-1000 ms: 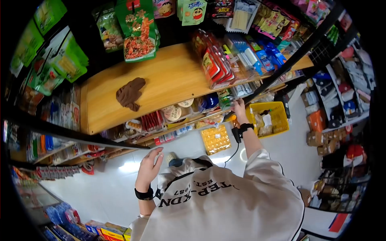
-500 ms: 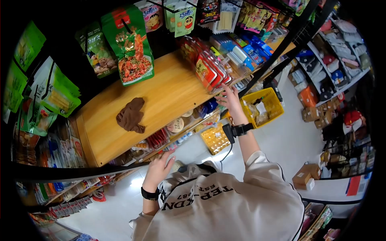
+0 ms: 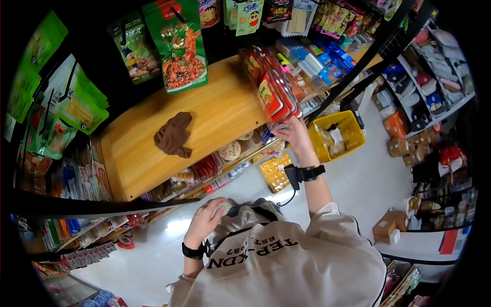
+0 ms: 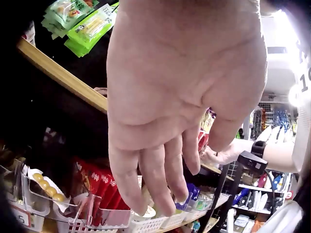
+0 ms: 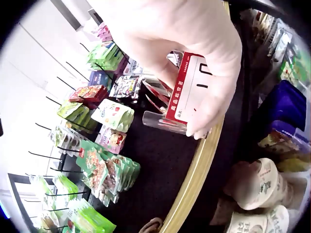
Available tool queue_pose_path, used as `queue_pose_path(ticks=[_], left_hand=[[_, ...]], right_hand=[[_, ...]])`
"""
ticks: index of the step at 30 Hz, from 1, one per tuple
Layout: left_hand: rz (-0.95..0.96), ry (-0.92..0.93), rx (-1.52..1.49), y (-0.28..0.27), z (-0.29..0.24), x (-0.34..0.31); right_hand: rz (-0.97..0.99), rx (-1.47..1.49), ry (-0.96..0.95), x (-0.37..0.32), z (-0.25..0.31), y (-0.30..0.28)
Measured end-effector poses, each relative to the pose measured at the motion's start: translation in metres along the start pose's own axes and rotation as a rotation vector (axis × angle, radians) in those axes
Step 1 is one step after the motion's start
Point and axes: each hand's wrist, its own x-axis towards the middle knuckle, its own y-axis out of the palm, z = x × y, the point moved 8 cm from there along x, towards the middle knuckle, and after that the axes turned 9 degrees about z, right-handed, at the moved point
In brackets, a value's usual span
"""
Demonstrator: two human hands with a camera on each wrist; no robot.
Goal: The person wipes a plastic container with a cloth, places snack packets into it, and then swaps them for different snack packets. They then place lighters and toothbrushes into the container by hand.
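Observation:
My right hand [image 3: 295,137] is at the front edge of the upper wooden shelf [image 3: 220,97], below a row of red packets [image 3: 276,94]. In the right wrist view its thumb and fingers curl round the front of a clear plastic display box [image 5: 163,122] bearing a red-and-white price label [image 5: 189,90]. The red packets stand inside this box, partly hidden by the hand. My left hand [image 3: 204,221] hangs in front of the lower shelf, its fingers loosely extended and holding nothing. A crumpled brown cloth [image 3: 174,134] lies on the upper shelf.
Snack pouches [image 3: 181,51] hang on hooks above the shelf. Beside the red packets stand blue packages [image 3: 327,64]. The lower shelf holds tubs [image 3: 230,150] and red packs [image 3: 205,166]. A yellow basket [image 3: 353,146] stands on the floor; a dark post [image 3: 353,77] rises nearby.
My right hand has moved up from the lower shelf to the front of the red packets' box and now grips it. The left hand stays low, with only a slight shift.

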Motion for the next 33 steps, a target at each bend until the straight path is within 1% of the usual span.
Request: queue_pose_path(ticks=[3,5,6,8,9,10,12,13,14,15,16,17,18,19,20,22,24,26,27,28,29,30,31,32,33], left_hand=[[-0.005,-0.001,0.012,0.003,-0.004,0.006],[-0.025,0.081,0.052,0.009,-0.016,0.014],[-0.031,0.084,0.059,0.012,-0.021,0.018],[-0.028,0.112,-0.028,0.021,-0.034,0.031],[0.005,0.089,-0.09,0.029,-0.037,0.041],[-0.006,0.091,-0.087,0.037,-0.036,0.051],[0.031,0.099,-0.572,0.06,-0.025,0.075],[0.109,0.112,-0.688,0.07,-0.031,0.086],[0.108,0.099,-0.677,0.077,-0.038,0.094],[0.075,0.097,-0.888,0.083,-0.044,0.102],[0.039,0.098,-1.097,0.088,-0.049,0.111],[0.04,0.091,-1.085,0.094,-0.055,0.119],[-0.008,0.111,-1.273,0.099,-0.058,0.126],[-0.06,0.13,-1.463,0.104,-0.061,0.131],[-0.112,0.117,-1.505,0.107,-0.064,0.131],[-0.33,0.321,-1.544,0.1,-0.08,0.124],[-0.586,0.308,-1.576,0.098,-0.078,0.108],[-0.61,0.333,-1.598,0.102,-0.068,0.096],[-0.687,0.332,-1.512,0.097,-0.069,0.085],[-0.687,0.287,-1.539,0.097,-0.069,0.077],[-0.697,0.275,-1.532,0.098,-0.067,0.068],[-0.71,0.259,-1.528,0.102,-0.066,0.059],[-0.803,0.209,-1.505,0.104,-0.076,0.047],[-0.834,0.21,-1.504,0.111,-0.074,0.038],[-0.813,0.196,-1.578,0.122,-0.072,0.031]], right_hand=[[0.022,-0.006,0.024,-0.023,-0.005,0.0],[-0.009,-0.028,0.045,-0.044,-0.005,-0.005],[-0.002,-0.025,0.038,-0.054,-0.005,-0.008],[0.042,0.033,0.076,-0.07,-0.007,-0.014],[0.057,0.024,0.101,-0.079,-0.008,-0.018],[0.07,0.015,0.129,-0.087,-0.009,-0.022],[0.093,0.047,0.161,-0.106,-0.004,-0.026],[0.079,0.026,0.168,-0.118,-0.002,-0.029],[0.061,0.01,0.175,-0.129,0.0,-0.033],[0.107,0.046,0.224,-0.139,0.0,-0.035],[0.108,0.062,0.222,-0.149,0.006,-0.038],[0.151,0.032,0.255,-0.16,0.01,-0.038],[0.195,-0.002,0.29,-0.17,0.01,-0.04],[0.183,-0.023,0.317,-0.177,0.004,-0.05],[0.233,-0.002,0.36,-0.187,0.001,-0.054],[0.311,0.012,0.401,-0.2,0.003,-0.049],[0.38,-0.056,0.365,-0.205,0.009,-0.041],[0.517,-0.066,0.383,-0.216,0.009,-0.032],[0.638,-0.162,0.414,-0.221,0.009,-0.028],[0.759,-0.26,0.443,-0.225,0.009,-0.027],[0.786,-0.263,0.452,-0.222,0.011,-0.034],[0.951,-0.484,0.316,-0.22,0.019,-0.036],[1.109,-0.7,0.166,-0.221,0.025,-0.035],[1.137,-0.696,0.176,-0.216,0.033,-0.037],[1.127,-0.673,0.163,-0.207,0.048,-0.034]])
